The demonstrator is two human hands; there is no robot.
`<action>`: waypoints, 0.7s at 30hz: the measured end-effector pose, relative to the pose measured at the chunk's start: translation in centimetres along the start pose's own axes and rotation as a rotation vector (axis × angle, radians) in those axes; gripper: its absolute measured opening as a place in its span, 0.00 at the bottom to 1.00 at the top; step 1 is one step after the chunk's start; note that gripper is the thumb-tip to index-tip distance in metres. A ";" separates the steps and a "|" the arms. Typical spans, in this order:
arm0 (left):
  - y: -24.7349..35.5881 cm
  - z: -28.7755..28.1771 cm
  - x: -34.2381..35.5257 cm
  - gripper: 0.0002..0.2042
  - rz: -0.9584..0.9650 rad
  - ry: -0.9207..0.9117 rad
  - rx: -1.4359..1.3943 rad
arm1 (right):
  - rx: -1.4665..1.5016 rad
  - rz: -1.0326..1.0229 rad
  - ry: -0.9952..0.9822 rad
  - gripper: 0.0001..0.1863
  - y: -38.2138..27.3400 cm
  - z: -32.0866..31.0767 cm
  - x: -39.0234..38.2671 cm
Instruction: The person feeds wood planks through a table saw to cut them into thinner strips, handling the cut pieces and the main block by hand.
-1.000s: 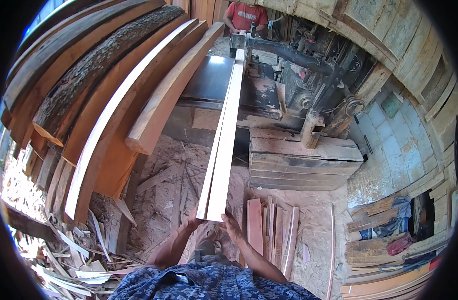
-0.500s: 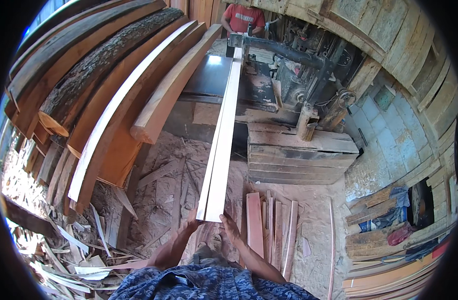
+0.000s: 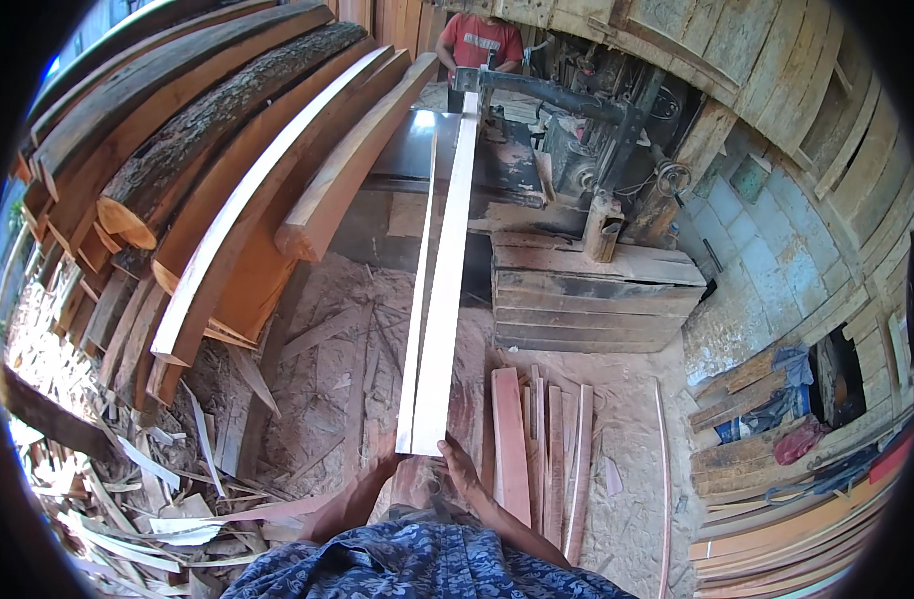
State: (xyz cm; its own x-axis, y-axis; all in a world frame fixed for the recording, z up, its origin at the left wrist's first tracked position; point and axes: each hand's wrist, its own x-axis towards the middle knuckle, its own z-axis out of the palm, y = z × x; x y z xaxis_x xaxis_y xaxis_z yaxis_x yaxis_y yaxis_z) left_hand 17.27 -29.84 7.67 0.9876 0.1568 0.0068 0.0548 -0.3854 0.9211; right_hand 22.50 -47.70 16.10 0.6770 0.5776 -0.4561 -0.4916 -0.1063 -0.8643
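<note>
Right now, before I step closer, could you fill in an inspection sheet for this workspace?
Surface: dark, flat machine table, shiny at left, patchy at right.
Job's things: long, pale wooden board and narrow, pale wooden strip; the gap between them closes toward the near end.
Clutter: pale, splintered wood offcuts scattered at left; long, reddish-brown wooden planks at right.
Left hand: at the strip's near end; grip partly hidden.
Right hand: holds the board's near corner.
Cables: thin lines near the round, grey handwheel; too small to identify.
Surroundings: person in a red shirt beyond the table; thick, brown timber stack at left.
</note>
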 end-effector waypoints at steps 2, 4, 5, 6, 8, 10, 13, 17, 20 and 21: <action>1.9 0.8 -1.3 0.25 -0.051 0.035 0.002 | -0.002 0.013 0.006 0.41 1.8 -0.8 -0.9; 4.2 0.8 -2.4 0.23 -0.097 0.072 0.023 | -0.006 -0.007 0.032 0.40 3.1 -1.3 -1.6; 3.6 0.1 -3.2 0.24 -0.439 0.214 -0.368 | -0.016 -0.020 0.030 0.40 3.6 -0.5 -2.2; 2.4 -0.2 -3.6 0.26 -0.613 0.329 -0.514 | -0.033 -0.031 0.044 0.40 3.9 -0.1 -2.9; -0.2 -1.6 -4.9 0.32 -0.777 0.591 -0.550 | -0.016 -0.015 0.064 0.39 4.4 0.5 -3.9; 2.9 -3.6 -6.7 0.36 -0.633 0.694 -0.315 | -0.011 0.030 0.049 0.39 4.7 0.3 -5.0; 2.5 -2.7 -7.8 0.39 -0.486 0.612 -0.208 | -0.007 0.022 0.077 0.38 4.8 0.8 -7.3; 7.7 0.9 -10.2 0.40 -0.495 0.053 -0.586 | -0.001 0.028 0.042 0.41 6.6 0.9 -9.4; 7.5 2.4 -12.8 0.40 -0.594 -0.121 -0.774 | 0.000 0.031 0.033 0.41 7.6 1.3 -11.2; 7.2 2.8 -13.3 0.39 -0.629 -0.152 -0.811 | -0.005 0.023 0.027 0.41 8.1 1.4 -11.6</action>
State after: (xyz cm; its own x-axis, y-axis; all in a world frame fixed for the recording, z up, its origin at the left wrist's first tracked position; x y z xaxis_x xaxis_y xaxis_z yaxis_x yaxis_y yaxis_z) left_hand 4.90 -37.29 13.14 0.8260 -0.0201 -0.5633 0.5071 0.4628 0.7271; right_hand 9.85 -54.16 14.68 0.6799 0.5530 -0.4816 -0.5048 -0.1235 -0.8544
